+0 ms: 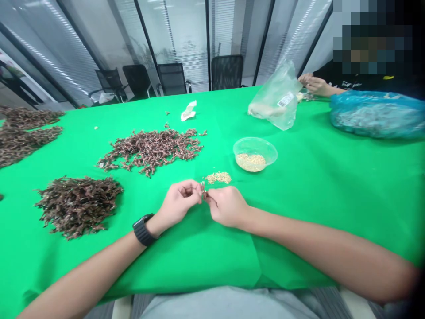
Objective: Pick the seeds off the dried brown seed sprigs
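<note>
My left hand (pixel 181 201), with a dark watch at the wrist, is pinched closed at its fingertips. Opposite it, my right hand (pixel 229 206) is also closed, thumb against finger. Between the two sets of fingertips is a small brown knobbly piece (pixel 204 193), mostly covered by them; its exact kind is too small to make out. Just beyond my fingers lies a little heap of tiny golden bits (pixel 218 178). A clear round plastic bowl (pixel 255 150) behind it holds more of the same bits. Loose brown pieces (pixel 159 148) are spread out past my left hand.
A dense brown pile (pixel 78 206) sits at left, with further brown piles (pixel 23 137) behind. Farther back are a crumpled white paper (pixel 189 110), a clear plastic bag (pixel 280 104) and a blue bag (pixel 375 116). Another person's hands (pixel 314 84) work at the far right.
</note>
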Action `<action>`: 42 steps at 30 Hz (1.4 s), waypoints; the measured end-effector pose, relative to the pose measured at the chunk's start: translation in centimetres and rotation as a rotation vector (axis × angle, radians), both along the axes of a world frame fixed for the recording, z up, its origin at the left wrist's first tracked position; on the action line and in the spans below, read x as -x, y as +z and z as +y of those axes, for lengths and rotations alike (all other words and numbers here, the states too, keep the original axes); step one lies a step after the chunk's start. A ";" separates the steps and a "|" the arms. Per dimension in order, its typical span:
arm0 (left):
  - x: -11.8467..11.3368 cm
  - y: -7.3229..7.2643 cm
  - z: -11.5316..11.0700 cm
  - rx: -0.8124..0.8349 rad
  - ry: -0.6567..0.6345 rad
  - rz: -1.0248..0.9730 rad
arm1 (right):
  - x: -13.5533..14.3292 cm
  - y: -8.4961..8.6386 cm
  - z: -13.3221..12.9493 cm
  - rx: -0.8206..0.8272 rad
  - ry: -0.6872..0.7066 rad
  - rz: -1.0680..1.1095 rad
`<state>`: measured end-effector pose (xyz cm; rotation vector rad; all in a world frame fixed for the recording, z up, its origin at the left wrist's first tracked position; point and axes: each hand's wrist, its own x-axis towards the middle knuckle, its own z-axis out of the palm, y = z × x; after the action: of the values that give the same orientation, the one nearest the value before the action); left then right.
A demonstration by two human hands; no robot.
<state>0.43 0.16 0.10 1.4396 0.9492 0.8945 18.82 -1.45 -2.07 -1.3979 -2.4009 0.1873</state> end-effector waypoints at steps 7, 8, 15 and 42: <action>0.4 -1.1 -0.1 -0.168 0.023 0.109 | 0.2 -0.3 0.1 0.035 0.001 0.093; 0.4 -1.2 -0.1 -0.182 0.021 0.110 | 0.2 -0.3 0.2 0.046 -0.002 0.110; 0.7 0.3 0.6 -0.383 0.076 0.153 | -0.2 -0.3 0.5 0.106 0.002 0.197; 21.1 11.2 -7.6 -0.358 0.314 1.200 | 0.0 -1.0 0.6 0.147 0.046 0.212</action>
<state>-20.63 -7.47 11.28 2.2192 2.0009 0.3357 18.83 -0.90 -3.10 -1.3114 -2.2832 0.5070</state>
